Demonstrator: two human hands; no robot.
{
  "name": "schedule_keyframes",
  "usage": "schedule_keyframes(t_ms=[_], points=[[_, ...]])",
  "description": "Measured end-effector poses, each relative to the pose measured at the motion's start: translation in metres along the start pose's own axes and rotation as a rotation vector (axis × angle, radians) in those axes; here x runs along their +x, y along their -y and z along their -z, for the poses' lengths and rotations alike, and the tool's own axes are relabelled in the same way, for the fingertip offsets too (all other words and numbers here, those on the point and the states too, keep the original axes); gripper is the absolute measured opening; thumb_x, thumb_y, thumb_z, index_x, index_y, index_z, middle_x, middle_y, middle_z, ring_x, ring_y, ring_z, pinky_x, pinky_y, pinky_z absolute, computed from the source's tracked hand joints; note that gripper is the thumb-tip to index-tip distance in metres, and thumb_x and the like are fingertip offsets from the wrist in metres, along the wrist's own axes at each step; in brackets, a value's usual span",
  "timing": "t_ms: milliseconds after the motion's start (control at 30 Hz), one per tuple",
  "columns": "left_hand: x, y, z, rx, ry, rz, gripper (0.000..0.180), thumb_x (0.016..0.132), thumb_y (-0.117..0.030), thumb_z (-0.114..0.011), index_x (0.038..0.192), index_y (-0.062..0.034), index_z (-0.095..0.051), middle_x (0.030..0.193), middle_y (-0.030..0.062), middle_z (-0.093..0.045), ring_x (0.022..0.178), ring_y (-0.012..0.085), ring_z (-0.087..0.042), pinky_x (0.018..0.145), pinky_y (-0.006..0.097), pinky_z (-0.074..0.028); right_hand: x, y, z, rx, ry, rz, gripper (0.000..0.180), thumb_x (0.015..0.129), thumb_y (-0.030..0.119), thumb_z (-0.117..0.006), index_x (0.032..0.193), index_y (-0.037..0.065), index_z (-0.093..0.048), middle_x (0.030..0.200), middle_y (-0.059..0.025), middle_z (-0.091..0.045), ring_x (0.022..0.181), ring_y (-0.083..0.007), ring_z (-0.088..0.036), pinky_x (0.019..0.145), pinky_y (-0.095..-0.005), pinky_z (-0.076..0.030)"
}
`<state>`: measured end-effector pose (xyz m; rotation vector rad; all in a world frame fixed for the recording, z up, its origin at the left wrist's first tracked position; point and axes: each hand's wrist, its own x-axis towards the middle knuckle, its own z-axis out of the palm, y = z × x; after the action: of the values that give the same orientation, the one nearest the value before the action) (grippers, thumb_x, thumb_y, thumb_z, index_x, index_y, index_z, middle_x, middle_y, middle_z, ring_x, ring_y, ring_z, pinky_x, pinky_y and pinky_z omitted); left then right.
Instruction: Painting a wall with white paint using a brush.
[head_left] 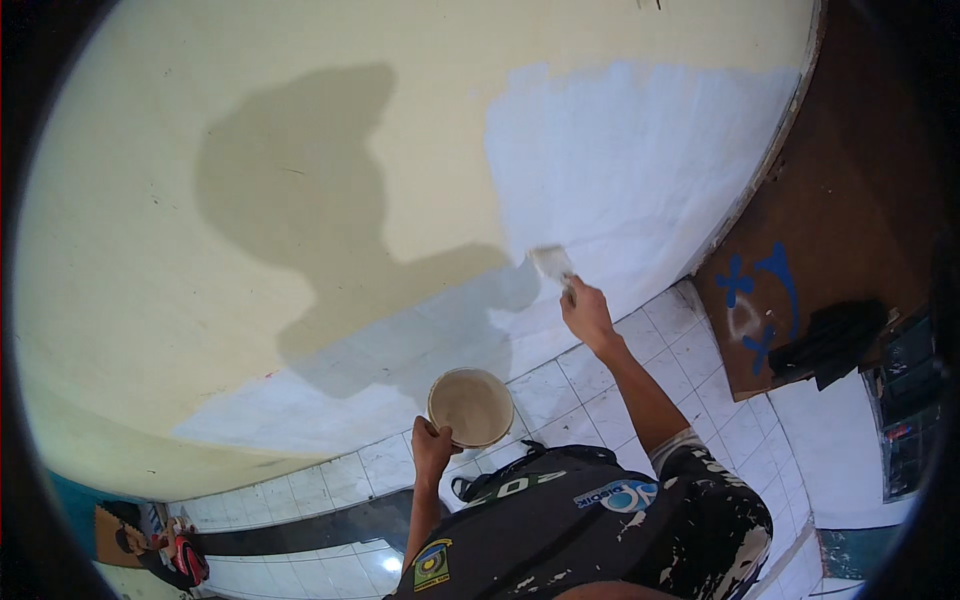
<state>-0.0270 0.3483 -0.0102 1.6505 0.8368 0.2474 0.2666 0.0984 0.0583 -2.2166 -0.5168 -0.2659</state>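
My right hand point(588, 312) is closed around the handle of a flat paintbrush point(551, 262), its pale bristles at or very near the wall. White paint point(640, 150) covers the wall's right part and a strip low down, while the rest of the wall point(440, 60) is cream yellow. In my left hand point(433, 446) I grip the rim of a round paint bucket point(470, 407), held in front of my body. Its inside looks beige; how much paint it holds I cannot tell.
White floor tiles point(375, 465) with a dark band point(300, 535) run along the wall's foot. A brown board point(800, 180) with blue markings stands at the right, a black cloth point(835, 340) hanging by it. Another person point(160, 550) is at the far lower left.
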Motion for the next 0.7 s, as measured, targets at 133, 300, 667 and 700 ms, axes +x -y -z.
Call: schedule_keyframes(t_ms=[133,300,667,700], points=[[0.001,-0.006,-0.003,0.054,0.020,0.000,0.024,0.082,-0.003,-0.064,0.083,0.0012,-0.041,0.072,0.0106,-0.051,0.056,0.0241,-0.066,0.044,0.039,-0.060,0.011,0.041,0.011,-0.088,0.147,-0.068,0.032,0.086,0.011,-0.063,0.117,-0.001,-0.064,0.091,-0.0274,-0.069,0.087,-0.0452,-0.067,0.080,-0.0518,-0.054],[0.010,0.015,0.002,0.171,-0.003,-0.104,0.024,0.082,-0.005,-0.065,0.084,0.0015,-0.042,0.071,0.0116,-0.052,0.056,0.0251,-0.066,0.044,0.040,-0.059,0.072,0.155,0.081,0.071,0.000,0.109,0.020,0.088,0.010,-0.060,0.102,-0.002,-0.064,0.090,-0.0279,-0.067,0.089,-0.0479,-0.064,0.079,-0.0535,-0.051],[0.005,0.004,0.009,0.028,0.021,-0.018,0.025,0.083,-0.006,-0.065,0.084,0.0018,-0.041,0.075,0.0098,-0.049,0.058,0.0217,-0.064,0.045,0.038,-0.062,0.100,0.212,0.090,0.168,-0.369,0.507,0.040,0.089,0.006,-0.064,0.129,0.001,-0.061,0.080,-0.0213,-0.060,0.065,-0.0385,-0.063,0.062,-0.0457,-0.051],[0.003,-0.001,0.007,0.030,0.026,-0.014,0.025,0.083,-0.006,-0.065,0.084,0.0018,-0.041,0.075,0.0098,-0.049,0.058,0.0217,-0.064,0.045,0.038,-0.062,0.096,0.178,0.054,0.031,-0.410,0.523,0.051,0.089,0.007,-0.065,0.138,0.004,-0.054,0.082,-0.0208,-0.057,0.062,-0.0388,-0.060,0.058,-0.0471,-0.052]])
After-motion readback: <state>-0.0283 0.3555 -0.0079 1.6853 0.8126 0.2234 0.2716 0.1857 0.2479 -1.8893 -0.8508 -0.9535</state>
